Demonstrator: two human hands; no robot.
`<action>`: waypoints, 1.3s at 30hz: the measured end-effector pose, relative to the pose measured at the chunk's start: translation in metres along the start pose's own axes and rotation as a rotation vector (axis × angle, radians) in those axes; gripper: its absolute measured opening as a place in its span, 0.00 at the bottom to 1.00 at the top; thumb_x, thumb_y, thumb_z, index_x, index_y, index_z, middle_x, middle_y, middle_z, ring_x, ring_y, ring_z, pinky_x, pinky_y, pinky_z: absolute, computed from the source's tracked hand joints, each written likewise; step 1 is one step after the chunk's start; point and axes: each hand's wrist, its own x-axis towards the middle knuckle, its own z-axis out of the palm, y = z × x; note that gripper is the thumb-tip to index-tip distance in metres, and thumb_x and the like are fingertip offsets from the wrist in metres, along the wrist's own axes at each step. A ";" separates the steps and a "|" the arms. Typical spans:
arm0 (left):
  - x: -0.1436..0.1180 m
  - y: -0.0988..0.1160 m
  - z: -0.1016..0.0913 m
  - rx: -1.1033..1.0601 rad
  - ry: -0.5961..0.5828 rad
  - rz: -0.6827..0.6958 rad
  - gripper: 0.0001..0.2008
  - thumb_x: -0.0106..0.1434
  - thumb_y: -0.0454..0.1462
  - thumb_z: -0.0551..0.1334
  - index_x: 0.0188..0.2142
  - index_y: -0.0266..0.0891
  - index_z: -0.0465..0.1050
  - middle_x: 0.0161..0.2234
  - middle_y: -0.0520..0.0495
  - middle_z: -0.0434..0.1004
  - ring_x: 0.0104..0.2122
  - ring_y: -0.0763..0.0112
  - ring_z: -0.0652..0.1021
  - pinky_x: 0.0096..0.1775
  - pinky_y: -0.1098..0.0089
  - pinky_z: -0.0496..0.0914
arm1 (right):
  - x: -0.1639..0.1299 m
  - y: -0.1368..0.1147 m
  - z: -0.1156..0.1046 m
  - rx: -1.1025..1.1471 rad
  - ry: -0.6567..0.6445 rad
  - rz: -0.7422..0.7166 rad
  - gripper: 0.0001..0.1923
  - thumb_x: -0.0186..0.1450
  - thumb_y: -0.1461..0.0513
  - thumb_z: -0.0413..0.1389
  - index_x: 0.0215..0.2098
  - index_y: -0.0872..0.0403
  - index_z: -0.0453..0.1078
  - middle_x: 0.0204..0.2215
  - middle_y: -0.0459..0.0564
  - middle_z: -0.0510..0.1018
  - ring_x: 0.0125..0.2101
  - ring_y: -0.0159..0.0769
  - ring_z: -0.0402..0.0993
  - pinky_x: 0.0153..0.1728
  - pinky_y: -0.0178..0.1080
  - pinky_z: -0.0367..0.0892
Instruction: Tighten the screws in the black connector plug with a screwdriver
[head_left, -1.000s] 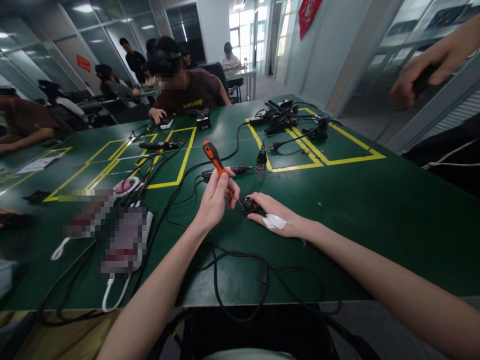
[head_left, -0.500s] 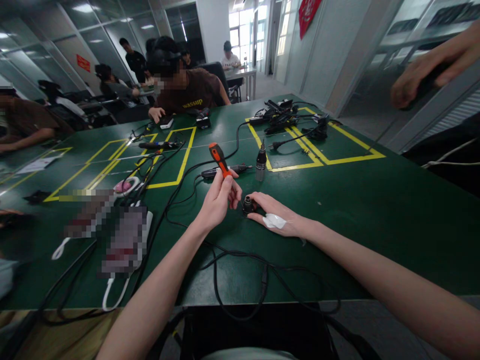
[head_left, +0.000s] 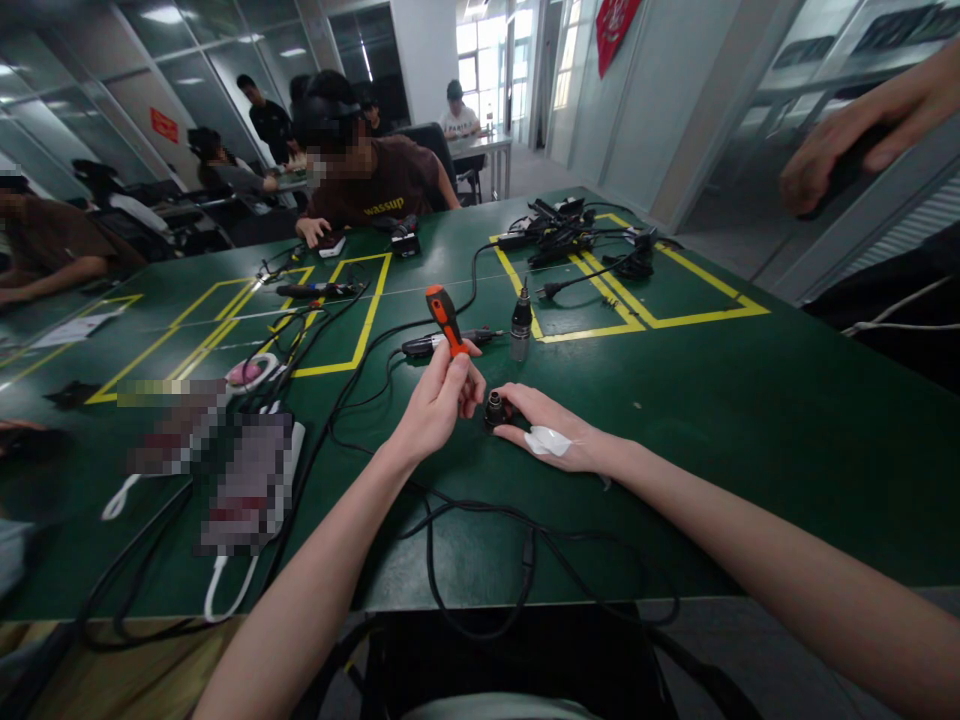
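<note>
Looks like the screw-driving bit: left hand (head_left: 439,400) closed around the orange screwdriver (head_left: 446,320) (tip hidden), right hand (head_left: 544,425) pinching 1 small black connector (head_left: 495,408) on the table (head_left: 750,400), so next probably needs careful tip seating.

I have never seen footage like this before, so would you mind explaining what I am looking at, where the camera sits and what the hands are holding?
The camera is worn on a person's head and looks forward and down, so the two bare arms reaching in from the bottom are that person's own. The left hand grips an orange-handled screwdriver, handle tilted up. The right hand, with a white patch on its back, steadies a small black round connector on the green table. Black cables trail across the surface, yellow tape marks out boxes, and a silver plug stands upright behind the hands. Other people sit at the far side, and another person's hand shows at the top right.
</note>
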 end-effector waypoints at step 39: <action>0.005 -0.007 0.001 -0.161 0.024 -0.099 0.26 0.69 0.63 0.58 0.43 0.45 0.58 0.23 0.62 0.69 0.16 0.78 0.70 0.21 0.76 0.65 | 0.000 -0.002 -0.001 0.002 0.011 0.002 0.14 0.71 0.61 0.60 0.55 0.52 0.70 0.48 0.57 0.81 0.46 0.49 0.77 0.52 0.54 0.74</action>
